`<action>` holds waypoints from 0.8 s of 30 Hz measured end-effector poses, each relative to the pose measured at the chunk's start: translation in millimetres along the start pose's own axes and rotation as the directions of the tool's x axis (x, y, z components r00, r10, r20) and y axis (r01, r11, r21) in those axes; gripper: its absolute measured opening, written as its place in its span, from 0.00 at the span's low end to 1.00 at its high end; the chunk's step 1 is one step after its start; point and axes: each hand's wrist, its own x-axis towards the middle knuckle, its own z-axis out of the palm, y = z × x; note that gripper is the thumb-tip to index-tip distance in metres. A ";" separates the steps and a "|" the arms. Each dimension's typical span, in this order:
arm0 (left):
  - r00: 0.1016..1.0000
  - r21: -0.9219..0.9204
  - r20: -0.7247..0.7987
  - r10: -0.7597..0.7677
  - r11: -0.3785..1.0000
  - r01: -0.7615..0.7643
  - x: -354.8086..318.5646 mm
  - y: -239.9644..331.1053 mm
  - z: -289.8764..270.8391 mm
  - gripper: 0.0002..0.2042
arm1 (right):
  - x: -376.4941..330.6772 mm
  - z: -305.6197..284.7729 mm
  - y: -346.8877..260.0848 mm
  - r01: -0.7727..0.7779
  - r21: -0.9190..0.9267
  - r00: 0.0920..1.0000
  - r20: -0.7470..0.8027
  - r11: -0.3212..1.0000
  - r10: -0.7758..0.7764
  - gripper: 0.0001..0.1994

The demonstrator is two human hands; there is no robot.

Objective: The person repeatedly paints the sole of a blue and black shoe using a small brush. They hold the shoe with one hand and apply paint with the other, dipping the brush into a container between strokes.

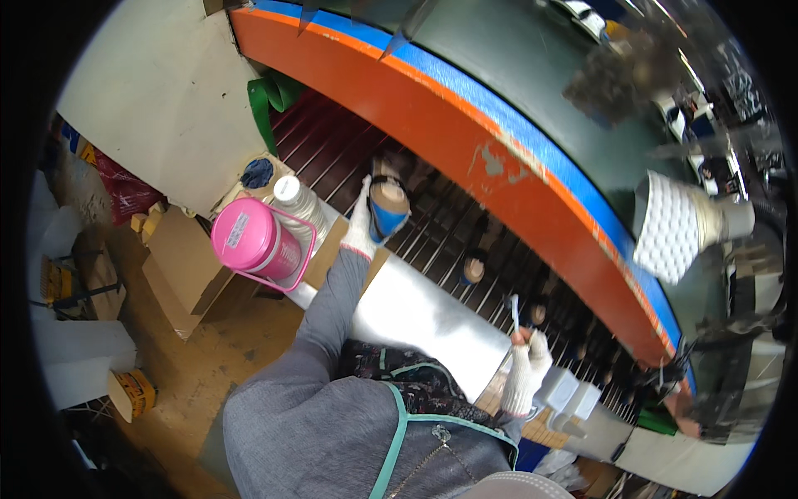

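Note:
My left hand (359,226), in a white knit glove with a grey sleeve, reaches forward and grips the side of a blue roll (389,214) with a tan cardboard end. The roll stands on a rack of dark rods (432,241). My right hand (527,366), also gloved, is closed around a thin white stick (514,309) that points upward, above the edge of a shiny metal sheet (416,316). More small tan-topped rolls (474,269) sit among the rods between my hands.
A pink jug (252,239) and a clear bottle with a white cap (293,196) stand left of my left hand. A curved orange and blue edge (515,166) borders a dark green surface beyond. A white dotted object (670,226) lies at right. Cardboard boxes (179,266) lie on the floor at left.

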 end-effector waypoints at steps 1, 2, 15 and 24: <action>0.992 0.117 -0.020 0.127 0.985 -0.124 23.9 11.9 8.9 0.31 | 3.3 -2.2 5.5 -0.009 0.010 1.000 -0.020 1.000 0.009 0.08; 0.982 0.099 -0.002 0.189 0.977 -0.188 47.6 25.6 17.0 0.29 | 6.8 -3.3 11.2 -0.056 0.030 0.997 -0.050 0.998 0.057 0.07; 0.701 0.317 -0.273 0.658 0.750 -0.580 177.9 162.9 0.5 0.26 | 68.9 11.1 26.4 -0.196 -0.034 0.980 0.024 0.980 0.197 0.07; 0.120 0.990 0.007 0.993 -0.024 0.139 151.1 133.5 -37.4 0.30 | 63.6 10.2 42.0 -0.193 0.055 0.981 0.017 0.980 0.193 0.06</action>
